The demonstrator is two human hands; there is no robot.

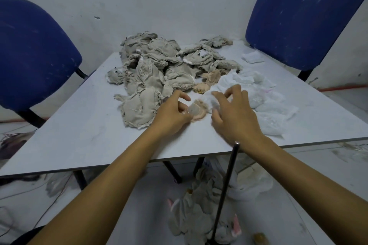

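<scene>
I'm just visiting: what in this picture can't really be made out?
Head view:
- The left hand covers the left edge of the peach fabric piece it pinches.
- The right hand is motion-blurred; whether it holds the white pouch is unclear.
- The dark rod is cut off by the bottom edge.
- The grey fabric pile overlaps, hiding its lower pieces.
</scene>
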